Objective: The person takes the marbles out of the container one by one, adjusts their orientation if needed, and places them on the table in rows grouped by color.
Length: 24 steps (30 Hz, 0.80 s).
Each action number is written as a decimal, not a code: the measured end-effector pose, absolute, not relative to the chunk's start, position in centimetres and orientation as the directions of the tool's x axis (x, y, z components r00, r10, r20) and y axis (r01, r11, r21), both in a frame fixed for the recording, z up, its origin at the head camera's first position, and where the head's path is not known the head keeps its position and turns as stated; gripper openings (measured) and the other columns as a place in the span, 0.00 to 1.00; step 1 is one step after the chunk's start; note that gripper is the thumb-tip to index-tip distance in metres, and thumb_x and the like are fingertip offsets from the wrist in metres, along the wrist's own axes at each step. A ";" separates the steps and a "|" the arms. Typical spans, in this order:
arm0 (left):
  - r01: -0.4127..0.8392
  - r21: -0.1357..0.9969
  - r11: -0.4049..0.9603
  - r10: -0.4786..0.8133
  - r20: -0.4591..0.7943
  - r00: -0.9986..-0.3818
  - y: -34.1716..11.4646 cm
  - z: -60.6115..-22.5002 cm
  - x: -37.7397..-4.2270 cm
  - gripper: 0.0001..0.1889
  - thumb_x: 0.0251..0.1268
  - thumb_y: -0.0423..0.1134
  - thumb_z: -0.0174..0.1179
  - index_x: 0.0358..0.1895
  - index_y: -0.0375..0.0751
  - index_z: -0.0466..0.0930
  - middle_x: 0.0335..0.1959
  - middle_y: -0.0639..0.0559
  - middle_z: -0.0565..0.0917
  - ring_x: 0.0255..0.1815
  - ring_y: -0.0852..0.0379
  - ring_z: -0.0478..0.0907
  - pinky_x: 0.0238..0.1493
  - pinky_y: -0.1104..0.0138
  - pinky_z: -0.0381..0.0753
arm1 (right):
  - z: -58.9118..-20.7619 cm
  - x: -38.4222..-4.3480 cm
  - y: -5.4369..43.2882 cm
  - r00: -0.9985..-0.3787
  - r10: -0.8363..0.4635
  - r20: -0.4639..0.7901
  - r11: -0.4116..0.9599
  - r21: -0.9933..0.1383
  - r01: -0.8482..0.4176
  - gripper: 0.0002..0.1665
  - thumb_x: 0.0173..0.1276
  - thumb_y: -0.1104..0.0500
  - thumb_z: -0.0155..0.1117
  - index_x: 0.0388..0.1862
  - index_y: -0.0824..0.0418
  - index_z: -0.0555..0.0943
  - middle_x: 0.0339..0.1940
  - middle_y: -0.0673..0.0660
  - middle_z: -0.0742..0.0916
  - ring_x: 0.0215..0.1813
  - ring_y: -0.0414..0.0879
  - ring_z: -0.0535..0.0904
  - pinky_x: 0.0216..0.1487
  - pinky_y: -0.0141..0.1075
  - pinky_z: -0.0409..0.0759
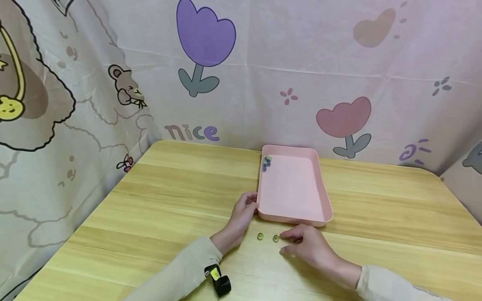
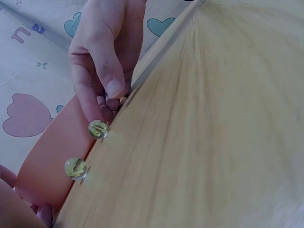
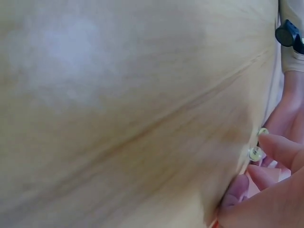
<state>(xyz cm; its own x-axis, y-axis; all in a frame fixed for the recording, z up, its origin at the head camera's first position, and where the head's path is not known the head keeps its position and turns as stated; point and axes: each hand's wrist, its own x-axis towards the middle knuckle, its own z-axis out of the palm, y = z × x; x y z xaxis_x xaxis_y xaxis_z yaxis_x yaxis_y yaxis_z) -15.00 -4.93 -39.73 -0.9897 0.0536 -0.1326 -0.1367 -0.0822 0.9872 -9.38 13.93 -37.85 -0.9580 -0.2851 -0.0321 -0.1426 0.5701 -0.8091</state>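
Note:
In the head view, two clear glass marbles with yellow-green swirls lie on the wooden table in front of a pink tray point(image 1: 291, 184). The right marble point(image 1: 276, 238) is right by the fingertips of my right hand point(image 1: 310, 246), whose thumb and forefinger stand apart; in the left wrist view this marble point(image 2: 98, 129) sits just under a fingertip. The left marble point(image 1: 260, 236) lies between both hands. My left hand point(image 1: 241, 217) touches the outside of the tray at its near left corner; some of its fingertips are hidden. Several blue and yellowish marbles point(image 1: 266, 163) cluster in the tray's far left corner.
The wooden table point(image 1: 180, 196) reaches back to a patterned cloth point(image 1: 263, 75) hanging behind the tray and along the left. A black device with a yellow label point(image 1: 218, 281) is strapped at the left sleeve.

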 end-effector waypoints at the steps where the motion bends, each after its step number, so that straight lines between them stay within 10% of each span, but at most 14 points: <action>1: -0.138 0.987 -0.083 0.054 -0.134 -0.990 -4.9 -39.7 -15.0 0.20 0.69 0.29 0.47 0.63 0.29 0.65 0.59 0.37 0.71 0.61 0.43 0.69 0.63 0.56 0.71 | -37.8 -9.4 14.0 -0.956 -0.289 -0.046 0.559 -0.819 -0.130 0.20 0.45 0.63 0.79 0.40 0.65 0.87 0.34 0.52 0.82 0.37 0.44 0.75 0.35 0.30 0.78; 13: -0.134 0.987 -0.085 0.052 -0.130 -0.990 -4.9 -39.7 -15.0 0.21 0.69 0.29 0.47 0.64 0.29 0.65 0.60 0.37 0.70 0.61 0.43 0.68 0.63 0.55 0.70 | -36.9 -9.0 15.2 -0.915 -0.336 -0.223 0.378 -0.922 0.086 0.21 0.55 0.67 0.71 0.48 0.75 0.81 0.37 0.55 0.85 0.40 0.45 0.77 0.39 0.32 0.80; 24: -0.127 0.989 -0.080 0.053 -0.122 -0.991 -5.0 -39.8 -14.9 0.20 0.69 0.28 0.46 0.63 0.28 0.65 0.60 0.37 0.70 0.62 0.42 0.68 0.64 0.55 0.69 | -33.2 -9.9 15.0 -0.872 -0.480 -0.100 0.302 -0.952 -0.058 0.22 0.60 0.64 0.69 0.51 0.76 0.80 0.42 0.64 0.85 0.42 0.45 0.80 0.44 0.32 0.82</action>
